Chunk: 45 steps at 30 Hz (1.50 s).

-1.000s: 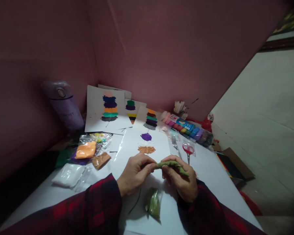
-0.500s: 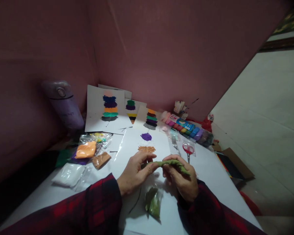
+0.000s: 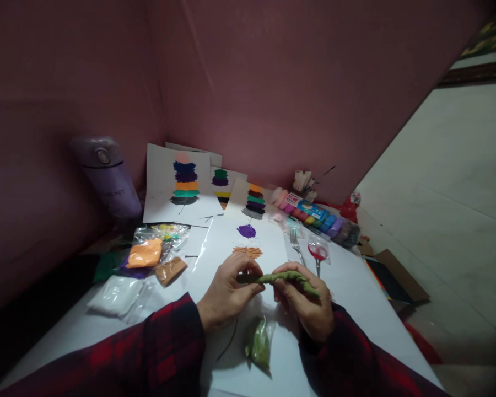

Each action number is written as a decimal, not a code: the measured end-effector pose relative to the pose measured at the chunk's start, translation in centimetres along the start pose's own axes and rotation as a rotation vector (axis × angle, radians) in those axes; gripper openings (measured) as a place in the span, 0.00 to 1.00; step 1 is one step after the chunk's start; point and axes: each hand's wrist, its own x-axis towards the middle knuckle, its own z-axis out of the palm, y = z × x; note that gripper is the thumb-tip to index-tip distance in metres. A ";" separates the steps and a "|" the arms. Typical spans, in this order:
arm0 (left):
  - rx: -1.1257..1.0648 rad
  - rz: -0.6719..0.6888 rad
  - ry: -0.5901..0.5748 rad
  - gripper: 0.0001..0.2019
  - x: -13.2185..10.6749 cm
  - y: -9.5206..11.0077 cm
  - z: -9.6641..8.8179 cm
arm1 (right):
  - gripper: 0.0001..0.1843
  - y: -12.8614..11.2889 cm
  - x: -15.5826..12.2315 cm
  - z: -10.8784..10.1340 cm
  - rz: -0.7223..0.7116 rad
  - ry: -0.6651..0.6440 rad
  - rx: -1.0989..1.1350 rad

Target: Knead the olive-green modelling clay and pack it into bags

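Observation:
A long twisted roll of green modelling clay (image 3: pixel 289 275) stretches between my two hands above the white paper. My left hand (image 3: pixel 231 286) has its thumb and fingers closed around the left end. Farther right, my right hand (image 3: pixel 308 303) pinches the roll, whose right end lies across the fingers. Below them on the table is a clear bag of green clay (image 3: pixel 259 344). Just beyond my hands, the paper (image 3: pixel 215 242) carries a purple clay patch (image 3: pixel 247 231) and an orange-brown patch (image 3: pixel 248 252), partly covered by my left fingers.
Bagged orange clay (image 3: pixel 145 253), brown clay (image 3: pixel 171 270) and white clay (image 3: pixel 116 295) lie left. A purple bottle (image 3: pixel 111 182) stands behind them. To the right are a fork (image 3: pixel 296 242), red-handled scissors (image 3: pixel 317 253) and a multicoloured clay pack (image 3: pixel 314 215). Sheets with coloured bands (image 3: pixel 186 182) lean at the wall.
My left fingers and thumb have parted slightly, showing more of the roll's left end. My right hand and the roll have barely moved.

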 end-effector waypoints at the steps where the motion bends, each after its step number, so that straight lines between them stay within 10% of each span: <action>1: -0.002 0.000 0.005 0.03 0.0 0.0 0.1 | 0.14 0.0 0.0 0.0 0.000 -0.005 -0.001; 32: 0.061 0.089 -0.033 0.04 0.0 0.2 -0.1 | 0.13 0.1 0.2 -0.4 -0.032 -0.037 0.055; 45: 0.048 -0.115 -0.056 0.09 0.0 0.6 -0.2 | 0.14 0.7 0.7 -0.6 -0.070 -0.054 0.105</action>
